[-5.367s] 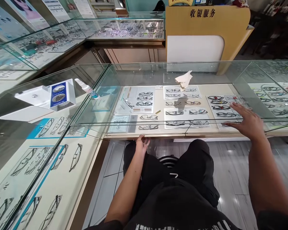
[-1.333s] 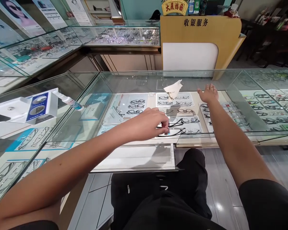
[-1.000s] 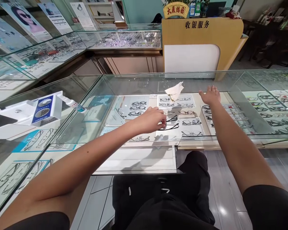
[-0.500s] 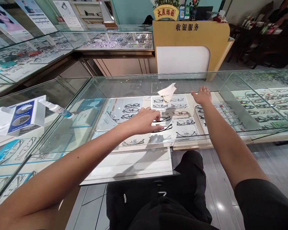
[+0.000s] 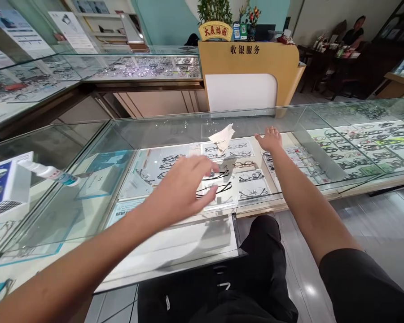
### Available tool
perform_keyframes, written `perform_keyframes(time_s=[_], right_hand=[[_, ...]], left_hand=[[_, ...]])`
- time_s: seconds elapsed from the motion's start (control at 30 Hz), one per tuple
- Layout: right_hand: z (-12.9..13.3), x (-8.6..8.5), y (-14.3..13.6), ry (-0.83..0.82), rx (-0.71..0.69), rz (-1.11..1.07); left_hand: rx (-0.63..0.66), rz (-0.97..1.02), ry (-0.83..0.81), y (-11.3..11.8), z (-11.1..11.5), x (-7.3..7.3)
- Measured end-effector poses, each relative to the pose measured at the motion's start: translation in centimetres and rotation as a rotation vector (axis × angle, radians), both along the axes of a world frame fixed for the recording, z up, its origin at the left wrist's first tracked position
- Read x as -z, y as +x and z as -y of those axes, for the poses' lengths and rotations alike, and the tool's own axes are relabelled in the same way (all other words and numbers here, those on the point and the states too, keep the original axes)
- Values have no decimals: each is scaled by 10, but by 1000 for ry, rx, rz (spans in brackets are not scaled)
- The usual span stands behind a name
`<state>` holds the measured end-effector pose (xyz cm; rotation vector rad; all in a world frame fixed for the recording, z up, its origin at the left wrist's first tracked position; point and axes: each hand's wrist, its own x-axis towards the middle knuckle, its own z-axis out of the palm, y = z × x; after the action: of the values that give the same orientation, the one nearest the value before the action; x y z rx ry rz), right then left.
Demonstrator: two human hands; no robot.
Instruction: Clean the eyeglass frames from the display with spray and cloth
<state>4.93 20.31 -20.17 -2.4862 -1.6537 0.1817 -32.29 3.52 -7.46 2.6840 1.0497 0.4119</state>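
A pair of dark-framed glasses [image 5: 224,187], its arms unfolded and pointing right, appears to lie on the glass counter [image 5: 144,125]. The left hand [image 5: 183,186] is blurred over it, thumb and fingers well parted; whether they touch the frame cannot be told. The step looks like positioning the glasses, and the next move calls for clearing the thin arms without catching them. Beyond is a crumpled pale cloth [image 5: 223,137]; to its right, the right hand [image 5: 271,139] lies splayed, holding nothing. Nearest the body, a drawer [image 5: 175,268] is pulled out
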Motion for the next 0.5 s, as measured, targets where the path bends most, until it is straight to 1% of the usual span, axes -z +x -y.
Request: perform_keyframes(time_s=[0.03, 0.07, 0.1, 0.13, 0.17, 0.2, 0.27, 0.33, 0.37, 0.43, 0.5], right_hand=[[0, 0, -1, -2, 0, 1], [0, -1, -1, -3, 0, 1], [0, -1, -2, -2, 4, 1], [0, -1, -2, -3, 7, 0], [0, -1, -2, -2, 10, -2], [0, -2, -3, -1, 11, -5], [0, -2, -3, 1, 8, -12], [1, -2, -2, 7, 3, -19], [1, -2, -2, 10, 2, -22], [1, -2, -2, 17, 1, -26], [1, -2, -3, 22, 0, -28]], left_hand=[[66, 32, -126, 0, 14, -1], [138, 36, -283, 0, 27, 3], [212, 34, -409, 1, 39, 10], [288, 14, -503, 3, 48, 21], [360, -20, -567, 4, 54, 36], [400, -39, -588, 6, 58, 52], [443, -65, -582, 9, 57, 88], [450, -86, -578, 13, 48, 121], [423, -95, -568, 15, 41, 134], [340, -125, -511, 23, 23, 153], [310, -166, -413, 33, 5, 162]])
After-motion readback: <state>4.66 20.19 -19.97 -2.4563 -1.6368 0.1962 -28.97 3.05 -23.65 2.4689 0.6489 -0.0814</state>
